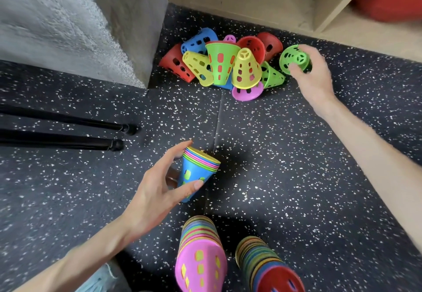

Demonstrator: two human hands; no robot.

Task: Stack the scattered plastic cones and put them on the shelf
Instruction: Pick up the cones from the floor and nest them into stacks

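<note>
Left hand (159,184): fingers and thumb curled round a short blue-bottomed stack of cones (198,172), near centre. Right hand (312,74): fingers closed on one green cone (293,59), far right. Loose pile of cones (228,63): far, on speckled floor (274,154) below the wooden shelf (328,1). Two taller stacks (201,253): nearest edge.

A gym or sports storeroom is suggested; speckled black rubber flooring (285,154) is spread beneath the fingers; perforated training cones (225,63) are heaped beyond them, before a wooden shelf (331,1).
</note>
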